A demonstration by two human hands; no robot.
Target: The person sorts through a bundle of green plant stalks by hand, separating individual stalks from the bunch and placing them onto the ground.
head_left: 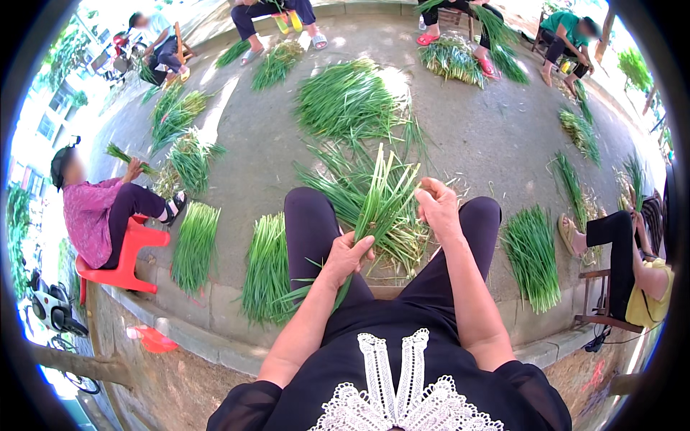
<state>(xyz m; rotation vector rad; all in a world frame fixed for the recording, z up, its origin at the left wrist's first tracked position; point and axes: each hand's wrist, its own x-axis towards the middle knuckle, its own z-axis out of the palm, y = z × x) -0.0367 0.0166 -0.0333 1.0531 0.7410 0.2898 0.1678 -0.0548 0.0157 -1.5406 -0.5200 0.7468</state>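
My left hand is closed around a bunch of garlic chives above my lap. Pale stem ends fan upward from it, and green leaf tips trail out below my fist. Beside the bunch, my right hand has its thumb and forefinger drawn together at the edge of the stems; whether a strand is pinched there is too small to tell. Beneath the bunch, between my knees, a loose heap of chives lies on the pavement. Cut-off stems and dry trimmings are scattered at its near side.
A large chive pile lies farther ahead. Neat rows of chives flank me, one on the left and another on the right. A person on a red plastic stool sits left, another on a wooden chair right. Several more sit opposite.
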